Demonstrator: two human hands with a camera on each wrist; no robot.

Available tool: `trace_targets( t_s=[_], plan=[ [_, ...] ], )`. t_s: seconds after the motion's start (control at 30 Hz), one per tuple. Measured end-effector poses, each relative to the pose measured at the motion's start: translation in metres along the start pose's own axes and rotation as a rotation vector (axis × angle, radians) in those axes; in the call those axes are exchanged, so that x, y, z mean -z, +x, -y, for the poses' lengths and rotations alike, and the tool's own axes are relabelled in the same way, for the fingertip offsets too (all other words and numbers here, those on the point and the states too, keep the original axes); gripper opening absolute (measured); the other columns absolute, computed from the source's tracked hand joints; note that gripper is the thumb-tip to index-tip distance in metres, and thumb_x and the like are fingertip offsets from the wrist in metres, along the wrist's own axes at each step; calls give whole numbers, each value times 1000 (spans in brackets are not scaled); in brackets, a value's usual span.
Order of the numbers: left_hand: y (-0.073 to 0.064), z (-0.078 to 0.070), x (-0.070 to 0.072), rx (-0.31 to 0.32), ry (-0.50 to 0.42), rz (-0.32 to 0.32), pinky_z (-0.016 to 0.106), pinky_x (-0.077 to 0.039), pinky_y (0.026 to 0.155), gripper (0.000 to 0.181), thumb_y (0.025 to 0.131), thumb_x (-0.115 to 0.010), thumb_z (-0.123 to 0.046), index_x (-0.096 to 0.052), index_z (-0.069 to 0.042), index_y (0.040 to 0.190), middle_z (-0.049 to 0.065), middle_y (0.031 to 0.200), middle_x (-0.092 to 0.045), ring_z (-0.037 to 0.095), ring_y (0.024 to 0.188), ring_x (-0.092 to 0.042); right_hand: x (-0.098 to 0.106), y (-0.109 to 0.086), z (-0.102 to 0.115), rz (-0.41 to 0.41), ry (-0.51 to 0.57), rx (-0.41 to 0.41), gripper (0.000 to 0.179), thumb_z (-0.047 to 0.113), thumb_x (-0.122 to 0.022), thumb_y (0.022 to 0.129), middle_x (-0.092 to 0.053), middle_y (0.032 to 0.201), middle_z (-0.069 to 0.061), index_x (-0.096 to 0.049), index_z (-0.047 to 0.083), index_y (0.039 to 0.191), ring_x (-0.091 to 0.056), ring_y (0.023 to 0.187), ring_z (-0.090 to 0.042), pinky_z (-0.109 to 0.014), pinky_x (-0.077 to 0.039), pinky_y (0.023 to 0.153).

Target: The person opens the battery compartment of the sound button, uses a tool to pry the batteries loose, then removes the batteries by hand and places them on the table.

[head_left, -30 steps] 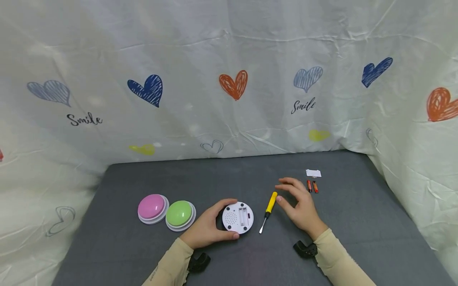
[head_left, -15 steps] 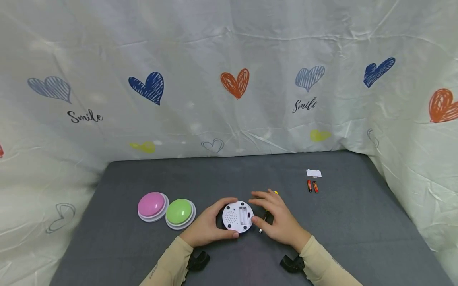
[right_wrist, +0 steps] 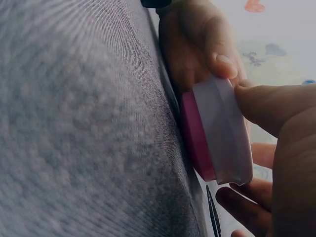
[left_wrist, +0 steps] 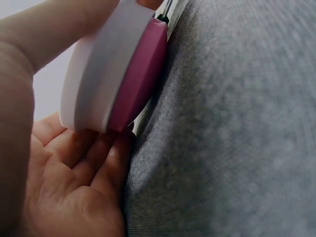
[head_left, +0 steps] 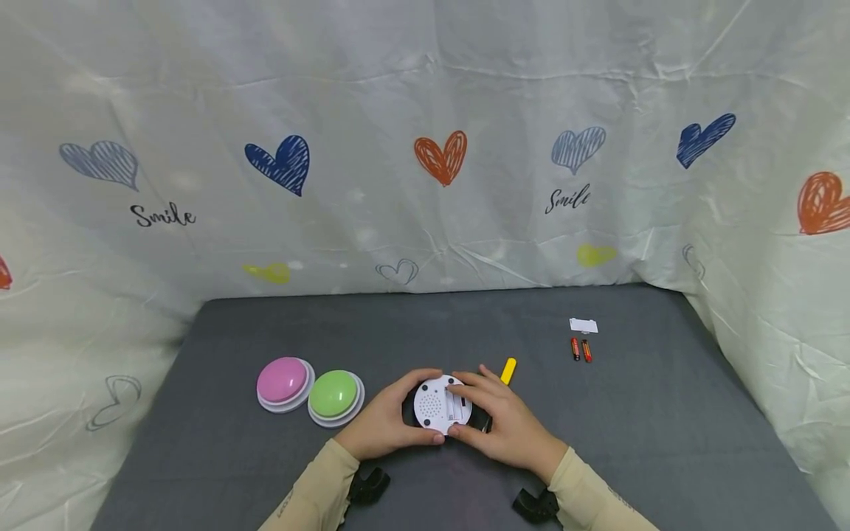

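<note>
A round white push button lies upside down, its base with speaker holes and an uncovered battery compartment facing up. Its pink dome faces the table in the left wrist view. My left hand grips the button's left side, thumb at the near edge and fingers at the far edge. From the right, my right hand holds it too, thumb on the near rim and a fingertip over the base by the compartment. A yellow-handled screwdriver lies behind the right hand, mostly hidden.
To the left stand two more push buttons, one with a pink dome and one green. Back right lie two red batteries and a small white battery cover. A printed white curtain hangs behind the grey table.
My right hand has moved left from beside the screwdriver, passing over it, and taken hold of the button's right side. The left hand has kept its grip.
</note>
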State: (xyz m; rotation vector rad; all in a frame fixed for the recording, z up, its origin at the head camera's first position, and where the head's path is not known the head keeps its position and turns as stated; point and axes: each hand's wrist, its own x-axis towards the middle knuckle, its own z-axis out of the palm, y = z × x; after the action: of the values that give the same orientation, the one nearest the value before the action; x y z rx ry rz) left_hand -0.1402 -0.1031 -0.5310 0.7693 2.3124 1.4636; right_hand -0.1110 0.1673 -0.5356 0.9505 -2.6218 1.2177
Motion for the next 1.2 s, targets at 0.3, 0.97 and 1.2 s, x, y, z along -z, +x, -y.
trace_targets(
  t_s=[0.3,0.97,1.2],
  plan=[
    [1,0,-1,30,-6,-12,57,-37,123,96,80,-101,-43,-53,-20,160,-3,158,-56,22,148,-50,2,1,-2,36,5,-10,69,42,-88,94,-56,161,-7,-65,15,153,-43,155,-42,-59,-31,127],
    [34,-15,0,25,159,-50,54,-43,119,95,82,-100,-31,-53,-4,160,10,154,-59,32,144,-55,22,24,-10,58,12,-160,83,31,-93,91,-61,155,-8,-55,4,160,-49,151,-39,-57,-33,126],
    [59,-12,1,72,128,-109,50,-47,116,94,84,-99,-28,-51,-4,161,14,157,-57,31,142,-57,34,47,-30,64,76,-249,83,29,-95,89,-61,156,-7,-57,8,160,-54,148,-31,-55,-42,121]
  ],
)
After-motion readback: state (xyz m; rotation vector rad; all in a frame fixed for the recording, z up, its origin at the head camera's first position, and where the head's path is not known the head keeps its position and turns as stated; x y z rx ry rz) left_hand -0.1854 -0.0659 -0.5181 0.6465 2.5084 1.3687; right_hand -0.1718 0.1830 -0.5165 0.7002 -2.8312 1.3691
